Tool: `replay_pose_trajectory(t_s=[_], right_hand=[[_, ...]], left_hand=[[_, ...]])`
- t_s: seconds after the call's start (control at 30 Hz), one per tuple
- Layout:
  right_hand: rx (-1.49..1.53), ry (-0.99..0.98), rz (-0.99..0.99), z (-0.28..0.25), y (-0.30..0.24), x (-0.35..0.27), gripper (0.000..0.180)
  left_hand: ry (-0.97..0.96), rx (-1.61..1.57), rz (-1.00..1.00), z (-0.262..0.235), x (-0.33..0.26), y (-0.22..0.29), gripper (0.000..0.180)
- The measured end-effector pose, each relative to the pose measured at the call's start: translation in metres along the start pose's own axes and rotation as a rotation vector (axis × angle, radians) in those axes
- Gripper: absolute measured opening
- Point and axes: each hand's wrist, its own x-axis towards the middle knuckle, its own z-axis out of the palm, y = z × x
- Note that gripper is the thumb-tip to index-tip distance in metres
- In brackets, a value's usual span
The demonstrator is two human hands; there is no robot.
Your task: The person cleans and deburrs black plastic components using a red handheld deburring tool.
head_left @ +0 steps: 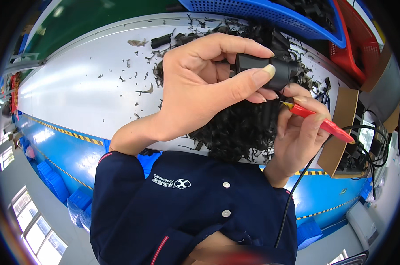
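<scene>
Above the worktable my left hand (193, 86) is closed round a black plastic cylindrical part (280, 74), thumb on the near side and fingers behind. The part lies roughly sideways, its wider end toward the right. My right hand (300, 137) grips a red utility knife (323, 123), its yellowish front end pointing up and left at the part's lower edge. Whether the blade touches the part is too small to tell. Right-hand fingertips rest close against the part's underside. Beneath both hands spreads a heap of black plastic pieces (239, 128).
Black scraps (144, 89) are scattered over the white tabletop (76, 88). A blue perforated crate (270, 15) stands at the far side, beside a red crate (356, 48). At the right sits a cardboard box (339, 132) with black parts; a black cable (292, 190) hangs nearby.
</scene>
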Motion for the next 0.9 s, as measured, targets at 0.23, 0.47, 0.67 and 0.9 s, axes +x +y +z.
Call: replay_pose_trajectory(t_s=[0.23, 0.47, 0.67, 0.9], right_hand=[[-0.113, 0.069, 0.022, -0.002, 0.001, -0.001, 0.028], [-0.18, 0.118, -0.052, -0.005, 0.003, -0.003, 0.025], [-0.096, 0.195, -0.089, -0.009, 0.009, -0.001, 0.022], [-0.819, 0.041, -0.517, -0.008, 0.022, 0.006, 0.012]], left_hand=[[-0.039, 0.049, 0.1, 0.003, 0.0, -0.011, 0.026], [-0.073, 0.098, 0.063, 0.0, -0.001, -0.016, 0.028], [-0.046, -0.029, -0.072, 0.006, 0.001, -0.019, 0.025], [-0.038, 0.111, -0.047, 0.007, -0.005, -0.02, 0.018]])
